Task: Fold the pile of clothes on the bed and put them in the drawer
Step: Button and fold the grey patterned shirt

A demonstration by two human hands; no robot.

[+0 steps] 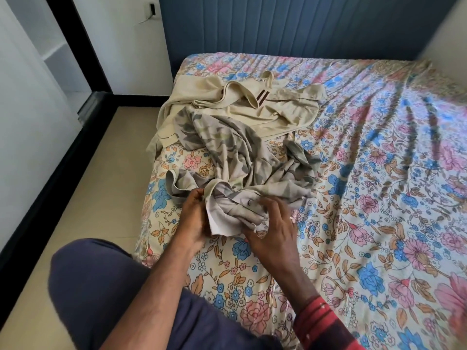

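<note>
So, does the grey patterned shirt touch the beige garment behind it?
Touching. In the head view the grey patterned shirt lies over the near edge of the beige garment, with no bedsheet visible between them.

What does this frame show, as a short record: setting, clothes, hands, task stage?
setting: bed with a floral sheet, blue headboard behind
clothes: crumpled patterned shirt near the bed's edge; beige garment behind it, partly under it
left hand: grips the shirt's edge
right hand: fingers curled on the shirt's buttoned part
task stage: nothing folded yet; no drawer in view
</note>
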